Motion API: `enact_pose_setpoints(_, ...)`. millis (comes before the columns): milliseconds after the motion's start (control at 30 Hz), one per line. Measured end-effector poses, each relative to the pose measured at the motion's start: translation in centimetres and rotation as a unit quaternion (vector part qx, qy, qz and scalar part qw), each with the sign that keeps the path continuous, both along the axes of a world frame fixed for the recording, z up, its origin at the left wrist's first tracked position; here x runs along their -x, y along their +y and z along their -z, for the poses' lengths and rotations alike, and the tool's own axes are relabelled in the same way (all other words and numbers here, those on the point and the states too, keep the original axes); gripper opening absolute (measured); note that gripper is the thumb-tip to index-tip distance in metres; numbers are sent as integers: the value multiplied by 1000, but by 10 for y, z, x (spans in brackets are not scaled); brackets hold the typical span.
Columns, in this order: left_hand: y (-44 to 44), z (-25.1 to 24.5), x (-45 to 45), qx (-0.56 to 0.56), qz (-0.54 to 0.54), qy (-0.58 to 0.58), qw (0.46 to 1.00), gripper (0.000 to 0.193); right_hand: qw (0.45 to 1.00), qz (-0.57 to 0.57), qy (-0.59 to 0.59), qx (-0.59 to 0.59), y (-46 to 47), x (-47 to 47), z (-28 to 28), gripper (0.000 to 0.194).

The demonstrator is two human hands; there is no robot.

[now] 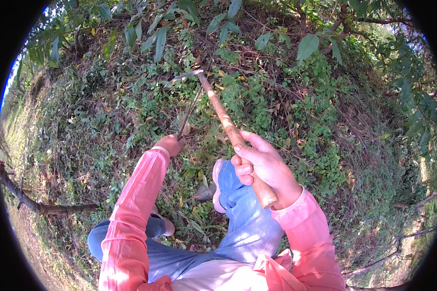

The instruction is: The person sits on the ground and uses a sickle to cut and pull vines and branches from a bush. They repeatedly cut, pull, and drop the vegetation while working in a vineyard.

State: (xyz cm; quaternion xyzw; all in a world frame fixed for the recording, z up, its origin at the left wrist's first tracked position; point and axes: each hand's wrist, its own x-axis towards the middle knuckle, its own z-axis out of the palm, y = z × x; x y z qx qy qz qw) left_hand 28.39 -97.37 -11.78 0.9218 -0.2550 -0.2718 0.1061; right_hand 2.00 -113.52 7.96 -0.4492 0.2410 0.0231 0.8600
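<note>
My right hand (pixel 264 163) is closed round the lower part of the wooden handle of a sickle (pixel 224 118). The handle slants up and to the left, and its thin metal blade (pixel 185 75) points left above the ground plants. To the left, my left hand (pixel 170 144) grips a bundle of thin dry stems (pixel 190 115). The stems reach up to just below the blade end of the handle; whether they touch it I cannot tell. Low green weeds (pixel 240 94) and dry stalks lie beneath both hands.
Leafy branches (pixel 160 34) hang across the top. A bare branch (pixel 54 208) lies at the left, and thin branches (pixel 397 247) cross the lower right. A grey stone (pixel 205 192) sits on the ground beside my shoe (pixel 217 185).
</note>
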Motion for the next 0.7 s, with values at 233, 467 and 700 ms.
enact_pose_setpoints(233, 71, -70, -27, -60, 34, -58, 996, 56, 999, 16, -28, 0, -4, 2, 5, 47)
enact_pose_setpoints(467, 222, -139, -49, 30, -120, -22, 992, 43, 1000, 27, -10, 12, -12, -1, 9, 39)
enact_pose_setpoints(700, 383, -167, -30, 25, -211, -30, 977, 35, 1000, 18, -2, 14, -8, -1, 4, 46)
